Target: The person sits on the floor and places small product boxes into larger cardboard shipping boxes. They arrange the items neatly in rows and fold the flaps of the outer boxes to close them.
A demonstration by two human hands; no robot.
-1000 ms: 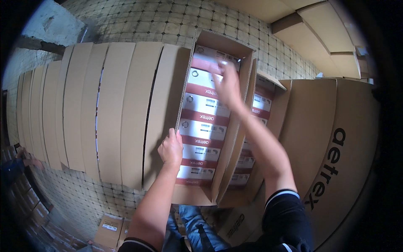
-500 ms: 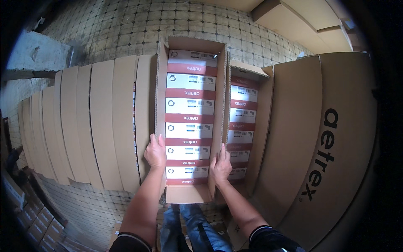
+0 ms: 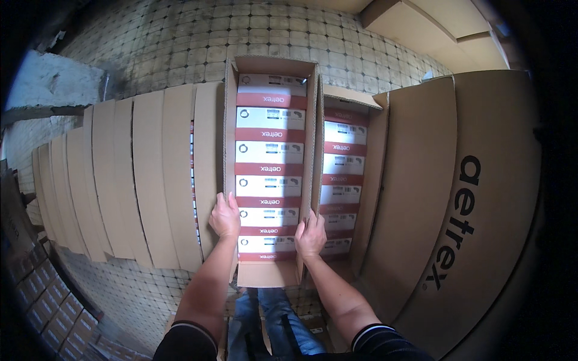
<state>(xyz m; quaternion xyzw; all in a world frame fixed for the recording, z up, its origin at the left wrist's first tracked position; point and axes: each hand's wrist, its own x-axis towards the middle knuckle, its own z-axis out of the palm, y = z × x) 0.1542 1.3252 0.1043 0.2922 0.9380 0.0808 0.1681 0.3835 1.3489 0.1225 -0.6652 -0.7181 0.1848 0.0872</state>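
Note:
A long open cardboard carton point(image 3: 268, 275) stands in front of me, its near flap folded out toward my legs. Inside it, several white-and-red shoeboxes point(image 3: 270, 152) are lined up in one row from near to far. On the carton's left wall, toward the near end, my left hand point(image 3: 224, 215) is closed with its fingers over the edge. Opposite it, my right hand point(image 3: 310, 234) grips the right wall, fingers pointing away from me. Parts of both hands' grip are hidden by the cardboard.
Close against the right side is a second open carton point(image 3: 373, 138) holding similar shoeboxes. Beyond it stands a large closed carton point(image 3: 421, 180). A row of cartons point(image 3: 147, 180) runs off to the left. Tiled floor point(image 3: 241, 36) shows at the far side; stacked boxes point(image 3: 57, 307) stand lower left.
The gripped carton's right side and my right hand have shifted slightly left. My left hand keeps its hold on the left wall. The whole view has moved a little.

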